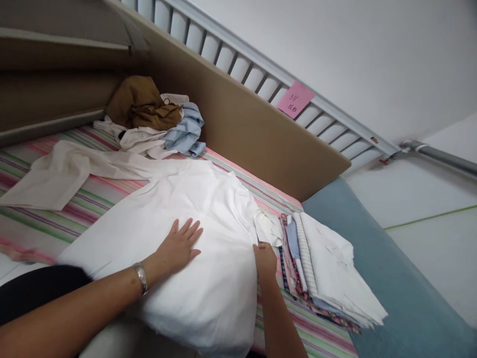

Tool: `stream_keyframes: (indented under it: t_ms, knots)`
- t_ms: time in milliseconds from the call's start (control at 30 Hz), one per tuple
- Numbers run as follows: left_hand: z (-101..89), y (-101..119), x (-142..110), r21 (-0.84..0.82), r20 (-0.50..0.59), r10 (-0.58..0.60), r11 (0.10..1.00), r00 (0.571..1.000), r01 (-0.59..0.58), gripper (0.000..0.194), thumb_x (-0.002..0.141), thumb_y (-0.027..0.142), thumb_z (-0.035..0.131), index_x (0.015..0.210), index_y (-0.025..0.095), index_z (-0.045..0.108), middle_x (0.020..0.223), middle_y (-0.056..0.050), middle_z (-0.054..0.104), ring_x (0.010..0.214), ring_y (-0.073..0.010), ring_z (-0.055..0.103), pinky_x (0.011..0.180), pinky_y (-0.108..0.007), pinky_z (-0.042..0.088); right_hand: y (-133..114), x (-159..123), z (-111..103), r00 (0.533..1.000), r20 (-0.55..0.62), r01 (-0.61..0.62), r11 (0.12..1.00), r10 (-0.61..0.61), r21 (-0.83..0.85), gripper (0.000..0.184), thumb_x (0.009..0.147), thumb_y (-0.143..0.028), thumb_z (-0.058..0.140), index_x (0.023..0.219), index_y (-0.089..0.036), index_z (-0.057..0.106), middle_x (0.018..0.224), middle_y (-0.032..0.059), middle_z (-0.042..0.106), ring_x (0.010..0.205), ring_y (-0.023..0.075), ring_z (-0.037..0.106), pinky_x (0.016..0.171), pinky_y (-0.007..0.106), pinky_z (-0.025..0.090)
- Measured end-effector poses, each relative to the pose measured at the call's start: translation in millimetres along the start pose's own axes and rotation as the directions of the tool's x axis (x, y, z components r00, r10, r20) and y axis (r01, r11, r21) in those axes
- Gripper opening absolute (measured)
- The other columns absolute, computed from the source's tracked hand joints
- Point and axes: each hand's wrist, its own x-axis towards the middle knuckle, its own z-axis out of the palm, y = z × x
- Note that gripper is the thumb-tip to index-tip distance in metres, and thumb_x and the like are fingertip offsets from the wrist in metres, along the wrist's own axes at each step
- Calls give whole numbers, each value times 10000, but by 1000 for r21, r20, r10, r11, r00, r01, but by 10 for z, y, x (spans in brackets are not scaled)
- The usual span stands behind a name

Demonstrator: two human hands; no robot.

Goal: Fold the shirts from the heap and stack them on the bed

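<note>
Shirt (208,209), white, long-sleeved: one, spread on the striped sheet (87,206) in front of you. Long axis: from the collar end, away from you, down towards your body and somewhat to your left, the broad lower part nearest you.

Outstretched sleeve (115,164): extends to your left from the far shoulder, bent partway, its cuff end well apart from either hand.

Left hand (181,248): palm down on the middle of the shirt, fingers spread, gripping nothing; silver bracelet (140,278) at the wrist. The cloth lies beneath it and to both sides. Of the two, this is the hand nearer the outstretched sleeve.

Right hand (266,258): fingers curled, grip closed on the shirt's right edge. The cloth's bulk lies to the left of this grip. The fingertips are partly hidden, so how much fabric they pinch is hard to tell.

Cream cloth end (269,227): just beyond the right hand, near the folded stack; possibly the other cuff, though the view does not settle it.

Folded stack (328,263): garments, white on top, with striped and patterned edges; to the right of your right hand.

Crumpled garments, one brown (143,102), one light blue (186,130): heaped beyond the outstretched sleeve, against the board (238,119).
</note>
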Motion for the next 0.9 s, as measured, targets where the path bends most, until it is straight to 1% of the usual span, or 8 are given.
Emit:
stream_keyframes:
  t_ms: [200, 367, 467, 533, 667, 700, 833, 900]
  knots:
    - [47, -11, -12, -17, -43, -5, 1000, 999, 4, 518, 908, 476, 367, 1385, 273, 384, 1461, -73, 352, 1362, -296, 262, 1092, -559, 137, -383, -598, 179, 963, -56, 271, 951, -265, 147, 302, 770, -329, 518, 1019, -201, 629, 1141, 122, 613, 1118, 267, 528, 993, 391, 347]
    - [91, -24, -3, -25, -56, 0, 1000, 998, -1, 522, 894, 451, 409, 1390, 294, 368, 1461, -58, 345, 1354, -315, 275, 1078, -584, 159, -572, -634, 709, 742, 194, 539, 743, -642, 396, 377, 781, -385, 603, 1151, -311, 600, 1341, 6, 511, 1308, 227, 374, 1132, 416, 142]
    - [83, -28, 6, -23, -37, 4, 1000, 999, -4, 533, 887, 423, 427, 1400, 302, 345, 1467, -59, 329, 1359, -314, 266, 1082, -584, 154, -600, -282, 694, 892, 65, 425, 878, -448, 219, 387, 759, -402, 627, 1104, -227, 632, 1351, 77, 497, 1340, 274, 313, 1126, 466, 119]
    - [80, -33, 12, -30, -29, -4, 1000, 1000, 3, 536, 878, 421, 441, 1395, 311, 351, 1466, -59, 328, 1358, -313, 269, 1084, -581, 159, -657, -178, 672, 901, 3, 428, 890, -434, 155, 411, 781, -401, 601, 1132, -188, 622, 1374, 114, 465, 1347, 286, 295, 1117, 464, 150]
    - [121, -51, 15, -32, -45, 19, 999, 999, -20, 589, 862, 433, 464, 1415, 323, 295, 1461, -58, 337, 1351, -319, 284, 1080, -584, 182, -848, -188, 843, 660, 178, 698, 683, -730, 215, 403, 849, -371, 517, 1249, -328, 534, 1425, 9, 406, 1358, 225, 284, 1126, 432, 134]
    - [141, -55, 13, -24, -49, 21, 999, 999, -22, 601, 860, 430, 466, 1421, 328, 275, 1465, -54, 328, 1352, -321, 282, 1077, -588, 186, -893, -127, 894, 652, 204, 700, 683, -731, 210, 404, 845, -358, 526, 1249, -343, 531, 1425, 3, 407, 1359, 226, 283, 1126, 439, 126]
    - [223, -61, 4, -1, -61, 24, 1000, 998, -24, 643, 856, 425, 459, 1438, 344, 197, 1487, -40, 265, 1361, -332, 255, 1064, -617, 180, -1030, 363, 966, 891, 66, 451, 893, -449, -18, 416, 830, -307, 531, 1232, -205, 560, 1434, 123, 379, 1368, 288, 246, 1098, 507, 138]
    - [235, -66, 5, -2, -71, 35, 999, 997, -36, 669, 854, 430, 450, 1446, 344, 150, 1487, -36, 258, 1361, -331, 255, 1060, -617, 183, -1083, 475, 998, 902, 42, 432, 901, -430, -49, 428, 838, -320, 516, 1239, -176, 554, 1446, 149, 350, 1372, 295, 233, 1093, 512, 140]
